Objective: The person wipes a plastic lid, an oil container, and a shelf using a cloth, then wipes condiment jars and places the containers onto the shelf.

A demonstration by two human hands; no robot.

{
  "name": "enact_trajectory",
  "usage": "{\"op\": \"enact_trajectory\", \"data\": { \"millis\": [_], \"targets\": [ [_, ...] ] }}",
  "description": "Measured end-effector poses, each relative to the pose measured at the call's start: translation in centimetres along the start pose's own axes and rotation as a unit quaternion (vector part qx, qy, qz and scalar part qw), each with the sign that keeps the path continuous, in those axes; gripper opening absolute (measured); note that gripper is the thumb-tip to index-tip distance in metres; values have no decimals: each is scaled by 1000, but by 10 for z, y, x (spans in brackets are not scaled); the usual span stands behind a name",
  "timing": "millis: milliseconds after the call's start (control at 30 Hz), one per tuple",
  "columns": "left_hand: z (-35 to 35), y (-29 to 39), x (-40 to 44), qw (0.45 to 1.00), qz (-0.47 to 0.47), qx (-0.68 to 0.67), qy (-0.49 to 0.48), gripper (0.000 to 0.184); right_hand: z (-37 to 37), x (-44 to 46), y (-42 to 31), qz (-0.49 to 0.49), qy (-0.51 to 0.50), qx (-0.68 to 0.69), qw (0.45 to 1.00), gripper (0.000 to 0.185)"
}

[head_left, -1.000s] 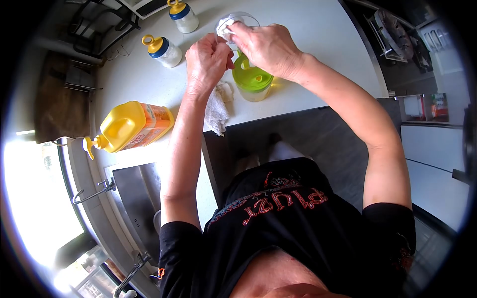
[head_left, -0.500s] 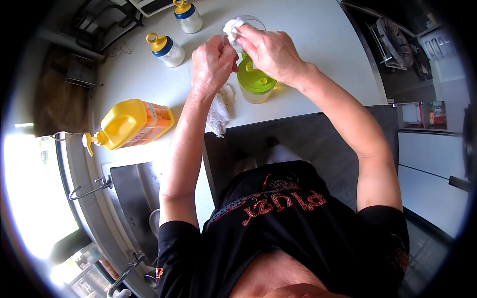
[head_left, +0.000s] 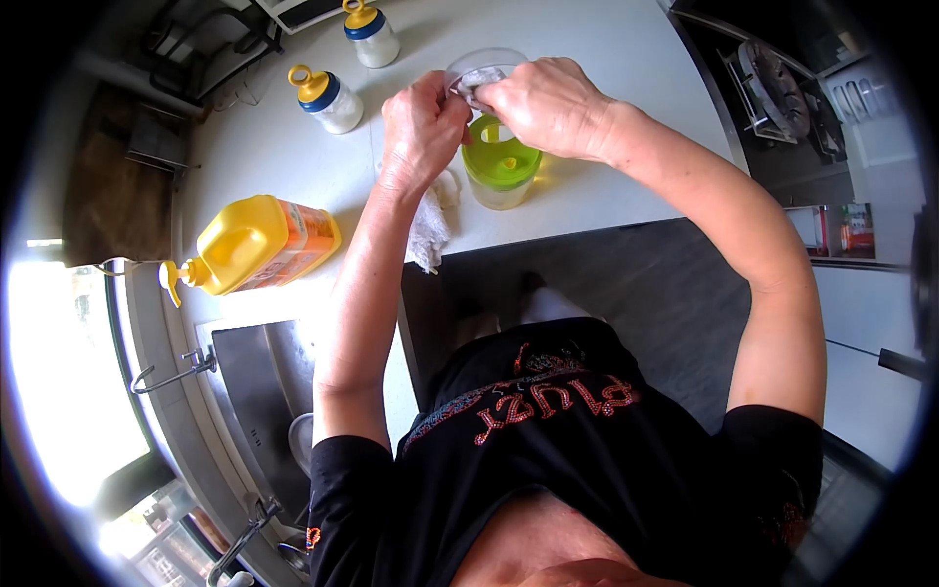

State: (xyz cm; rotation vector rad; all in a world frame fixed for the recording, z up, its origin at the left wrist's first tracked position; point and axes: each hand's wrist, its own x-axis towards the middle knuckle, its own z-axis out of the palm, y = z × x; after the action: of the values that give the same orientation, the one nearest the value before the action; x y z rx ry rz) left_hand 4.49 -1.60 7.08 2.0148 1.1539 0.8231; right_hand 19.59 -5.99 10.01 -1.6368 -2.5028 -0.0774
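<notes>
My left hand point(head_left: 421, 127) is closed around the edge of a clear, see-through cup point(head_left: 489, 57), holding it above the counter. In my right hand point(head_left: 548, 108) is a bunched white cloth point(head_left: 479, 80), pinched and pushed against the cup, seemingly inside its rim. My right fingertips are partly hidden behind the cup wall. Just below both hands stands a clear jug with a green lid point(head_left: 504, 161), upright on the counter. A second white cloth, a rag point(head_left: 428, 230), lies at the counter's front edge beside my left forearm.
Two jars with yellow-and-blue lids point(head_left: 335, 103) stand at the back left of the white counter point(head_left: 626, 59). A big yellow pump bottle point(head_left: 259, 245) lies to the left, near the steel sink point(head_left: 249, 382) and its tap point(head_left: 176, 372). At right is an open rack drawer point(head_left: 773, 98).
My right hand has shifted slightly down and right, pushing the cloth lower into the cup. The cup has tilted and dropped a little; my right elbow has swung outward.
</notes>
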Motion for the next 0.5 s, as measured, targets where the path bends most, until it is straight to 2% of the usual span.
{"op": "enact_trajectory", "data": {
  "millis": [267, 367, 467, 500],
  "targets": [
    [1, 1, 1, 1000, 13, -25, 4, 25, -17, -6, -1, -18, -46, -45, 998, 10],
    [-3, 7, -2, 998, -14, -51, -15, 25, -33, -15, 4, 7, -68, 21, 997, 13],
    [-2, 3, 0, 996, -27, -79, -24, 26, -35, -38, 35, 5, -52, 199, 979, 18],
    [-2, 1, 0, 995, -20, -93, -25, 26, -36, -47, 44, 60, -68, 255, 963, 19]
  ]
}}
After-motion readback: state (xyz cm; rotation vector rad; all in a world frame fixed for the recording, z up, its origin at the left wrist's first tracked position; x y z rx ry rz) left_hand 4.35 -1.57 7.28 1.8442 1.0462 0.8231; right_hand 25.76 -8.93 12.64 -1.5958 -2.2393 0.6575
